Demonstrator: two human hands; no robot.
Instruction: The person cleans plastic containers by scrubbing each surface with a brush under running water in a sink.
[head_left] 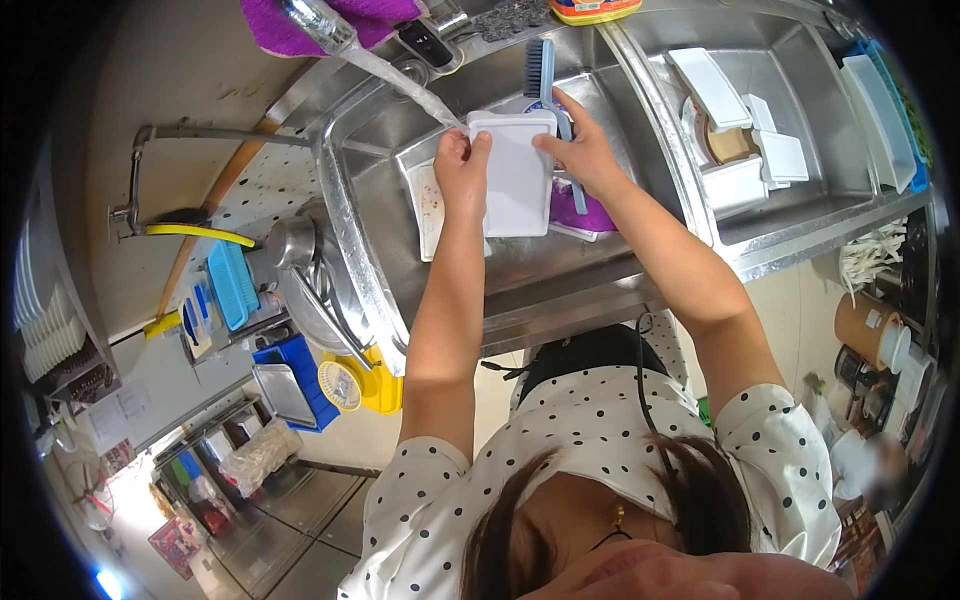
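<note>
A white rectangular lid or tray [518, 180] is held over the left sink basin by both hands. My left hand [462, 172] grips its upper left edge, thumb on top, fingers curled, close to the water stream [415, 92] from the faucet. My right hand [583, 150] pinches the upper right edge with the thumb, while its other fingers reach round a blue-grey brush [547, 85] with dark bristles that stands beside the tray. Below, a stained white container [428, 205] lies at the left and a purple cloth [583, 212] at the right, partly hidden.
The right basin [745, 225] holds white containers and lids [710, 88]. A pale green tray [878, 120] leans at its far right. The metal divider [665, 140] separates the basins. Metal pans [293, 243] and a yellow container [382, 385] stand left of the sink.
</note>
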